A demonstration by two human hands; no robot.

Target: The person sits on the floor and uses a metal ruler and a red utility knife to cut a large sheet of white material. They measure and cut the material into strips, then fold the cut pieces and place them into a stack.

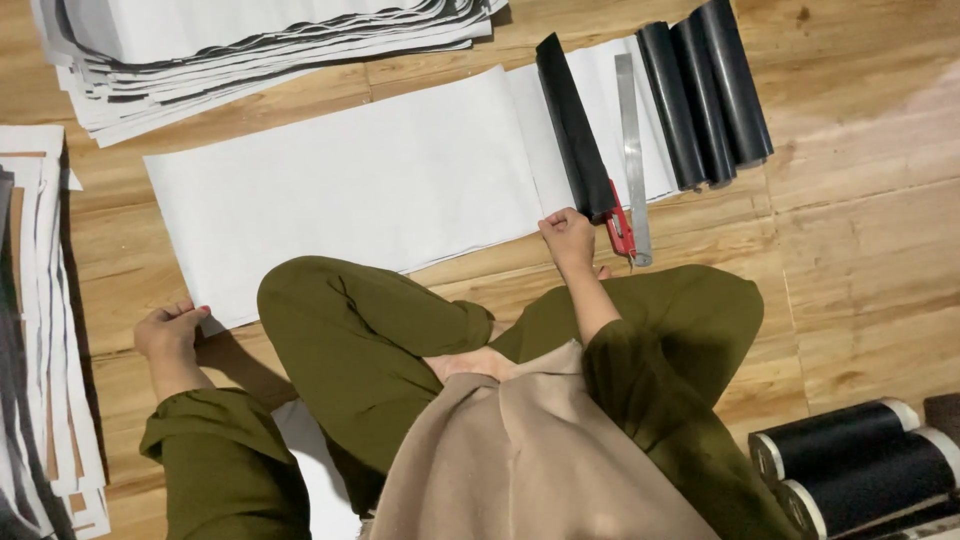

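Head view: hands (170, 335) (568, 235) pinching white sheet (350, 190).

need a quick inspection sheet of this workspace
surface: wood floor, person sits cross-legged on it
job's things: white sheet spread flat; folded black sheet, red cutter and steel ruler at its right end
clutter: paper stacks at top and left; dark rolls at top right, more at bottom right
hands: left hand on sheet's left corner; right hand on its near edge
cables: nothing seen
surroundings: nothing seen

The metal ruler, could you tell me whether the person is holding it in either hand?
No, the metal ruler lies untouched on the sheet; the right hand rests beside it.
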